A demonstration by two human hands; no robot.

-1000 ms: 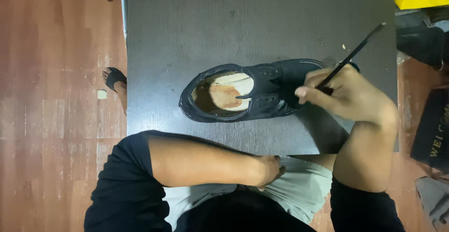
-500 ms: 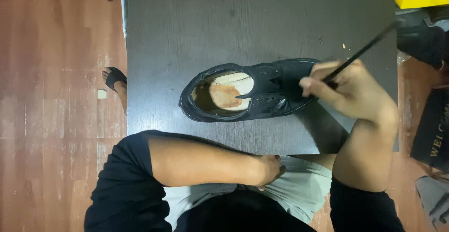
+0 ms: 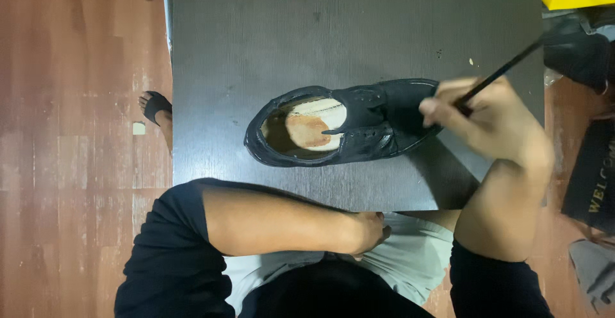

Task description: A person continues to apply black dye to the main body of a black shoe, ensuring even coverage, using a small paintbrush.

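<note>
bare table (image 3: 256, 36) beyond shoe (image 3: 359, 125)

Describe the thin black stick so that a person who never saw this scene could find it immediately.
Start at the dark table and find the black shoe lying on it. At the shoe's toe end is the right hand, and the thin black stick rises slanting from its grip toward the upper right. It is the only long, narrow thing here.

One head-worn camera looks straight down, fairly near, onto the dark table (image 3: 256, 36).
</note>
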